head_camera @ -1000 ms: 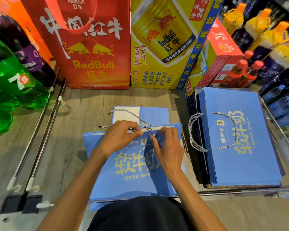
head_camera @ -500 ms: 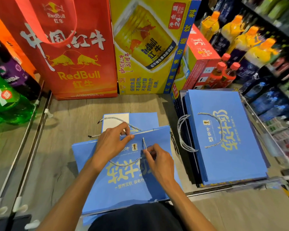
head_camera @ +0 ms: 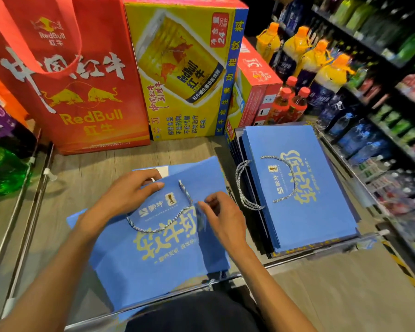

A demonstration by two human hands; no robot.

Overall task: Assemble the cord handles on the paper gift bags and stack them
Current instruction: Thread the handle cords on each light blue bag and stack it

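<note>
Left grip [head_camera: 127, 197] pinches the top edge of the blue gift bag [head_camera: 153, 271], which lies flat on the counter [head_camera: 86, 178] just beside the finished stack [head_camera: 321, 224]. Right grip [head_camera: 225, 219] curls at the cord handle [head_camera: 153, 230]; whether it holds the cord is too blurred to tell. Paper looks light, stiff and easily creased, the cord limp: best taken by the top edge, I judge.

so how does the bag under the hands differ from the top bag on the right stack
The bag under the hands lies with its top edge away from the person; the top bag on the stack is turned, top edge to the left. The left hand grips the first bag's edge; the stacked one is untouched. Both are blue with yellow lettering and twisted cord handles.
</note>
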